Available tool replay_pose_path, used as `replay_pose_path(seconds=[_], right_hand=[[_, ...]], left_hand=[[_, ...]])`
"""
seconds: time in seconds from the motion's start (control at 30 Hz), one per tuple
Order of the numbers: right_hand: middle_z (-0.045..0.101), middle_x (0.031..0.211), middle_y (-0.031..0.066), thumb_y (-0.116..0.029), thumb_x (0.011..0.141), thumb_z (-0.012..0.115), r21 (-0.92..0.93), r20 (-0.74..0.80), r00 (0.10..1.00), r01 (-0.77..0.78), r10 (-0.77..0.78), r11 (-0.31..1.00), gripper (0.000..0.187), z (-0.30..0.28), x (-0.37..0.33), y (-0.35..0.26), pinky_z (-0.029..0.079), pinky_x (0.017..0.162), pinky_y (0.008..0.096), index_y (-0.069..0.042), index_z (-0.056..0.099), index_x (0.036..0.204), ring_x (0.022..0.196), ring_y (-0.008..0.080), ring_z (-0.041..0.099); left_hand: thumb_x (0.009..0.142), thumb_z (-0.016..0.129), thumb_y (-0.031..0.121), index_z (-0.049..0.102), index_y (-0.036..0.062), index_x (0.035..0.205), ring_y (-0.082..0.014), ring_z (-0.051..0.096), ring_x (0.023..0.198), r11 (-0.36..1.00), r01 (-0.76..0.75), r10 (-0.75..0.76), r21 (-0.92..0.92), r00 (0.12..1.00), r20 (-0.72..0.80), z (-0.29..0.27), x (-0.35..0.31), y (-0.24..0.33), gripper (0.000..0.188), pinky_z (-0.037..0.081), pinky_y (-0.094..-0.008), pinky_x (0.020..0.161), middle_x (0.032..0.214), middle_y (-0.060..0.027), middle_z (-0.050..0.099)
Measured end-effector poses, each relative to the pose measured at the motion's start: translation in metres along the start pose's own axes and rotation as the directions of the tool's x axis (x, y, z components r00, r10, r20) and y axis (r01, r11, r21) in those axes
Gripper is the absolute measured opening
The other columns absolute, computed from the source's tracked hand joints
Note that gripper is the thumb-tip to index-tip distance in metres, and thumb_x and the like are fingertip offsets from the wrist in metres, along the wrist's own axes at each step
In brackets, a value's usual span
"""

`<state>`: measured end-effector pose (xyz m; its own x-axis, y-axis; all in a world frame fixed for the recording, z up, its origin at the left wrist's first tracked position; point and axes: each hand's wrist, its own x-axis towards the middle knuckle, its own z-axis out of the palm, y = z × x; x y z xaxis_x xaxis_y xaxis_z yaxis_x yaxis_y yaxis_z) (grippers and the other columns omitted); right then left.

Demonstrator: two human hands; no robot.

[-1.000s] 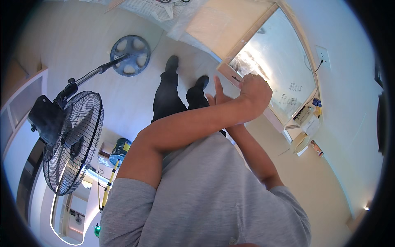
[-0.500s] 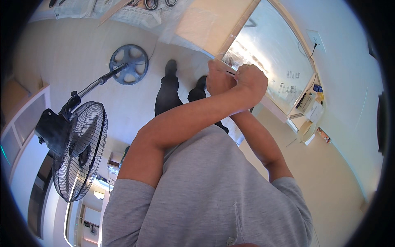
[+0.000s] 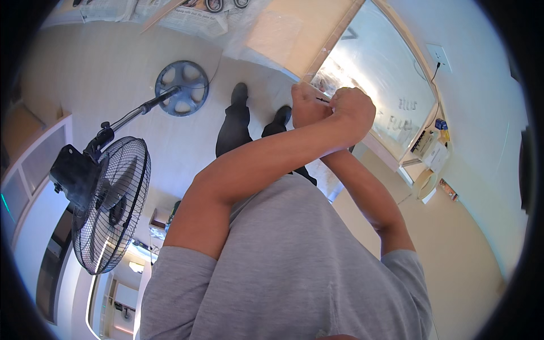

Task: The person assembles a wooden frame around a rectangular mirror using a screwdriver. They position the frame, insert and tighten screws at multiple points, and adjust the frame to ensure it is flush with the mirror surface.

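Writing, panel: two rows of dark hand-drawn letters on the glossy panel (image 3: 379,96), wood-framed, far right.
Writing, newspaper: rows of small print on the newspaper (image 3: 195,21), thin crumpled sheets, far left; black scissors (image 3: 215,5) on its far side.
Writing, packet: small coloured print, too small to read, on the packet (image 3: 448,190), right.
Left hand: the left hand (image 3: 354,116) is clenched round the thin tool; its forearm crosses over the right.
Right hand: the right hand (image 3: 307,105) is just left of the other; fingers partly hidden, cannot tell whether they grip anything.
Thin tool: dark, slender thin tool (image 3: 322,100), between the hands, just before the panel's left edge.
Fan: black wire-cage fan (image 3: 113,207), left; round, spoked grey base (image 3: 181,88) farther off.
Tape: pale ring-shaped tape (image 3: 425,184), right, beyond the panel's near corner.
Shirt: soft grey knit shirt (image 3: 272,255), near.
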<state>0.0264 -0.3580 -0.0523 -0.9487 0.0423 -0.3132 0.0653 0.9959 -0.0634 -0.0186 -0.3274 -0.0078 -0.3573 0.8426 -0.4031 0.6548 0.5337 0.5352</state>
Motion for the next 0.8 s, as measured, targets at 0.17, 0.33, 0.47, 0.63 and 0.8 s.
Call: replay_pose_path(seconds=[0.17, 0.33, 0.47, 0.63, 0.8], right_hand=[[0.069, 0.097, 0.0211, -0.012, 0.086, 0.057, -0.085, 0.222, 0.973, -0.035, 0.053, 0.996, 0.044, -0.015, 0.006, -0.004, 0.057, 0.061, 0.0466, -0.006, 0.049, 0.129, 0.072, 0.033, 0.073], [0.071, 0.091, 0.02, -0.008, 0.089, 0.055, -0.174, 0.379, 0.921, -0.028, 0.093, 0.984, 0.049, -0.025, 0.016, -0.01, 0.055, 0.05, 0.0471, -0.007, 0.046, 0.138, 0.069, 0.0349, 0.072], [0.071, 0.088, 0.0179, -0.011, 0.089, 0.056, -0.2, 0.382, 0.923, 0.035, 0.045, 0.979, 0.048, -0.028, 0.021, -0.01, 0.055, 0.048, 0.0451, -0.006, 0.047, 0.137, 0.067, 0.0332, 0.072], [0.069, 0.097, 0.0192, -0.013, 0.088, 0.059, -0.217, 0.346, 0.938, 0.056, 0.024, 0.975, 0.049, -0.029, 0.02, -0.013, 0.055, 0.048, 0.0432, -0.006, 0.048, 0.135, 0.067, 0.0329, 0.072], [0.066, 0.107, 0.0204, -0.013, 0.086, 0.061, -0.211, 0.382, 0.923, 0.038, 0.047, 0.977, 0.049, -0.035, 0.019, -0.014, 0.056, 0.048, 0.0422, -0.006, 0.049, 0.134, 0.07, 0.0334, 0.072]], left_hand=[[0.074, 0.078, 0.014, 0.077, 0.009, 0.099, -0.0281, 0.071, 0.089, 0.999, -0.004, 0.005, -0.047, 1.0, 0.017, -0.008, -0.001, -0.002, 0.026, 0.056, -0.0451, 0.063, 0.097, -0.0103, 0.074], [0.075, 0.077, 0.014, 0.077, 0.0077, 0.098, -0.0273, 0.07, 0.09, 0.999, -0.012, 0.015, -0.031, 0.996, 0.083, -0.018, -0.005, -0.002, 0.024, 0.055, -0.045, 0.061, 0.097, -0.0097, 0.074], [0.073, 0.078, 0.014, 0.076, 0.0076, 0.096, -0.0267, 0.069, 0.086, 1.0, -0.026, 0.027, -0.01, 0.997, 0.066, -0.021, -0.005, -0.004, 0.024, 0.054, -0.0444, 0.056, 0.093, -0.008, 0.072], [0.071, 0.079, 0.014, 0.076, 0.008, 0.092, -0.0256, 0.066, 0.078, 0.996, -0.065, 0.06, 0.056, 0.993, 0.099, -0.021, -0.004, -0.005, 0.022, 0.051, -0.0438, 0.051, 0.087, -0.0062, 0.07], [0.07, 0.08, 0.014, 0.076, 0.0079, 0.091, -0.0247, 0.067, 0.077, 0.997, -0.079, 0.078, 0.006, 0.99, 0.116, -0.023, -0.002, -0.007, 0.022, 0.05, -0.0429, 0.049, 0.086, -0.0056, 0.07]])
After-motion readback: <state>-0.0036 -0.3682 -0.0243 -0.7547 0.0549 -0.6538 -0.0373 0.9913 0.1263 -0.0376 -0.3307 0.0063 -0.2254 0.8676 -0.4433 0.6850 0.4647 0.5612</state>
